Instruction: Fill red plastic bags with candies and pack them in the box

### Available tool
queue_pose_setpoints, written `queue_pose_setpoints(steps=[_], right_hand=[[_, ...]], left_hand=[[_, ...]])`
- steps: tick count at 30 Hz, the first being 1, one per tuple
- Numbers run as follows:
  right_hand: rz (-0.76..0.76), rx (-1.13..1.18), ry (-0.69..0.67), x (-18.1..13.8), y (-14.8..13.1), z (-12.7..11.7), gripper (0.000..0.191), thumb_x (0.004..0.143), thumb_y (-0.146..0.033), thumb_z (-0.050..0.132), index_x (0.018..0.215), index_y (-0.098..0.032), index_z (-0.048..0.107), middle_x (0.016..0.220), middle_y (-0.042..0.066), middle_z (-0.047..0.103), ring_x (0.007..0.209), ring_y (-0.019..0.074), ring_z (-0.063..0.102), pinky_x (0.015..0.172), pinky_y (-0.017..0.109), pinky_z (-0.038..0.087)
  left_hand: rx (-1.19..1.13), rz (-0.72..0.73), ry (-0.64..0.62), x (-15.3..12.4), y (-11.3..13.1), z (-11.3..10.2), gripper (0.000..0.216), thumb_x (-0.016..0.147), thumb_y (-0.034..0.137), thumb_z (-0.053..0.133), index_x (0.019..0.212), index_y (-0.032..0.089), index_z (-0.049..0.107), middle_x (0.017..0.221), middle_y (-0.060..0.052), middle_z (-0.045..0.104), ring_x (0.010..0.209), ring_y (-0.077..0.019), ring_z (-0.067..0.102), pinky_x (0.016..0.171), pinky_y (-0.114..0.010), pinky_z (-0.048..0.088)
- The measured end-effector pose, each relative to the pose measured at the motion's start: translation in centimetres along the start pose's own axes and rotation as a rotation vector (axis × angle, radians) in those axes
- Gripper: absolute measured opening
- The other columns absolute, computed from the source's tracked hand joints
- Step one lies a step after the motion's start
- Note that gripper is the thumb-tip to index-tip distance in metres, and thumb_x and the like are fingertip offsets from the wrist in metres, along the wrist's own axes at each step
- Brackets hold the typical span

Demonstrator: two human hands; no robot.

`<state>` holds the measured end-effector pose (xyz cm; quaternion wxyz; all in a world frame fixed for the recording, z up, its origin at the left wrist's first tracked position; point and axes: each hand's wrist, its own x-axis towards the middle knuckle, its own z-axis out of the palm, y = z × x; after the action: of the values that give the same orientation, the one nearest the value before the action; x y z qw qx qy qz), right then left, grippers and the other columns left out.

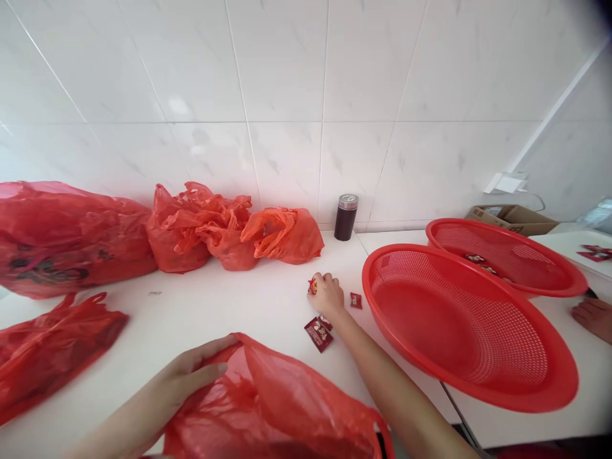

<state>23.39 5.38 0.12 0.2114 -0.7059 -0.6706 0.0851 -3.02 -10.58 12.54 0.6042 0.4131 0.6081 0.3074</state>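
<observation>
My left hand pinches the upper rim of a red plastic bag, which spreads open at the front edge of the table. Beyond the bag, my right hand is closed round a small red and yellow wrapped packet, part of which shows past the fingers. A dark red packet lies on the white table just below that hand, with another partly under the wrist. To the right of the knuckles is a small red packet.
Two red plastic baskets stand at right, the farther holding some packets. Several knotted red bags line the wall at left. A dark thermos and a cardboard box stand behind. Another person's hand rests at far right.
</observation>
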Motion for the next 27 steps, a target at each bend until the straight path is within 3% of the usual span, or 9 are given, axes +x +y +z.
queue_pose_setpoints(steps=[7, 12, 14, 17, 19, 20, 22, 25, 27], right_hand=[[0.035, 0.248, 0.012, 2.1, -0.9, -3.1, 0.031, 0.075, -0.03, 0.057, 0.104, -0.02, 0.056, 0.104, 0.007, 0.058, 0.083, 0.0186, 0.06, 0.072, 0.03, 0.046], [-0.109, 0.665, 0.017, -0.6, -4.2, -9.0, 0.027, 0.079, -0.036, 0.054, 0.103, -0.024, 0.05, 0.091, -0.002, 0.058, 0.066, 0.0097, 0.056, 0.057, 0.021, 0.045], [-0.189, 1.014, -0.159, -2.8, -5.7, -12.0, 0.026, 0.076, -0.036, 0.058, 0.097, -0.023, 0.05, 0.08, -0.004, 0.056, 0.058, 0.0087, 0.052, 0.052, 0.02, 0.042], [-0.256, 1.317, -0.691, -6.9, -6.8, -14.3, 0.021, 0.073, -0.032, 0.062, 0.088, -0.021, 0.052, 0.077, -0.004, 0.055, 0.062, 0.0092, 0.053, 0.057, 0.022, 0.045], [-0.206, 1.271, -0.92, -9.6, -6.7, -13.3, 0.018, 0.073, -0.028, 0.062, 0.087, -0.019, 0.054, 0.077, -0.003, 0.056, 0.066, 0.01, 0.055, 0.065, 0.024, 0.047], [-0.18, 1.183, -0.934, -10.7, -6.4, -12.0, 0.017, 0.074, -0.027, 0.061, 0.088, -0.019, 0.055, 0.076, -0.002, 0.057, 0.067, 0.0104, 0.055, 0.067, 0.025, 0.047], [-0.218, 0.901, -0.758, -12.5, -5.6, -8.7, 0.018, 0.076, -0.023, 0.06, 0.093, -0.018, 0.057, 0.083, 0.001, 0.059, 0.076, 0.0138, 0.056, 0.074, 0.03, 0.048], [-0.425, 0.427, -0.409, -14.1, -4.6, -4.9, 0.032, 0.077, -0.022, 0.063, 0.108, -0.017, 0.06, 0.112, 0.012, 0.058, 0.109, 0.027, 0.052, 0.094, 0.047, 0.042], [-0.554, 0.326, -0.394, -14.3, -4.5, -4.7, 0.043, 0.079, -0.035, 0.067, 0.119, -0.019, 0.06, 0.132, 0.015, 0.049, 0.126, 0.0334, 0.04, 0.104, 0.054, 0.033]], left_hand=[[-0.178, -0.022, -0.124, 2.2, -1.7, 1.8, 0.062, 0.075, 0.033, 0.073, 0.133, 0.024, 0.054, 0.127, -0.008, 0.065, 0.108, -0.0268, 0.065, 0.091, -0.037, 0.052], [-0.187, -0.019, -0.144, 2.8, -1.7, 2.4, 0.064, 0.076, 0.033, 0.072, 0.136, 0.022, 0.051, 0.123, -0.011, 0.066, 0.102, -0.0264, 0.067, 0.087, -0.037, 0.053], [-0.161, -0.013, -0.149, 2.9, -1.7, 3.0, 0.063, 0.076, 0.033, 0.071, 0.135, 0.02, 0.051, 0.122, -0.011, 0.066, 0.102, -0.0265, 0.067, 0.087, -0.036, 0.052], [-0.148, 0.037, -0.19, 3.0, -1.4, 3.9, 0.061, 0.078, 0.03, 0.068, 0.136, 0.02, 0.051, 0.122, -0.011, 0.066, 0.102, -0.0268, 0.066, 0.088, -0.037, 0.051], [-0.157, 0.05, -0.242, 3.0, -1.3, 4.2, 0.063, 0.078, 0.026, 0.066, 0.138, 0.02, 0.048, 0.121, -0.011, 0.067, 0.102, -0.0272, 0.066, 0.09, -0.038, 0.05], [-0.153, 0.039, -0.261, 3.0, -1.3, 4.4, 0.064, 0.078, 0.023, 0.065, 0.139, 0.02, 0.047, 0.121, -0.01, 0.067, 0.102, -0.0274, 0.066, 0.091, -0.039, 0.05], [-0.13, 0.004, -0.28, 2.7, -1.5, 4.5, 0.066, 0.076, 0.017, 0.062, 0.14, 0.021, 0.046, 0.124, -0.009, 0.066, 0.106, -0.0274, 0.065, 0.094, -0.04, 0.048], [-0.081, 0.019, -0.276, 1.9, -1.6, 4.4, 0.065, 0.073, 0.011, 0.058, 0.136, 0.024, 0.051, 0.138, -0.003, 0.056, 0.122, -0.025, 0.055, 0.103, -0.037, 0.041], [-0.046, 0.052, -0.211, 1.2, -1.6, 3.9, 0.063, 0.072, 0.011, 0.058, 0.133, 0.026, 0.054, 0.143, 0.001, 0.05, 0.131, -0.0232, 0.046, 0.109, -0.035, 0.035]])
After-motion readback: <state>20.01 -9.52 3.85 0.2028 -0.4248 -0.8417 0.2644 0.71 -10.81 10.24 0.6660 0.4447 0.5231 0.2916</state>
